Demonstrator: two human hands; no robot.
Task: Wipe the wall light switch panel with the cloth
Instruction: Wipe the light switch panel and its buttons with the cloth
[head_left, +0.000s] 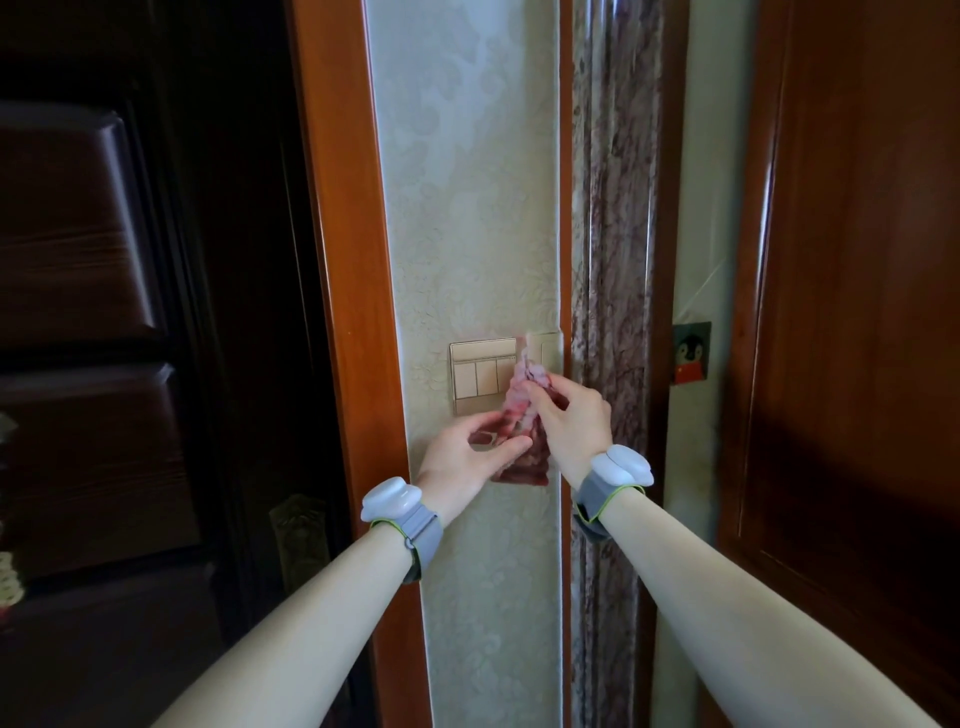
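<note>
A beige light switch panel (480, 375) with three rockers is set in a narrow strip of pale patterned wall. A second beige panel (546, 349) sits right of it, partly hidden. A pink and dark red cloth (525, 415) hangs in front of the panels' lower right part. My right hand (574, 423) pinches the cloth near its top. My left hand (467, 460) holds its lower left part between thumb and fingers. Both wrists wear grey bands with white pods.
An orange-brown wooden door frame (353, 322) borders the wall strip on the left, with a dark door (104, 312) beyond. To the right stand a glossy marbled column (613, 234) and a reddish wooden door (857, 312). A small penguin sticker (691, 353) is on the wall.
</note>
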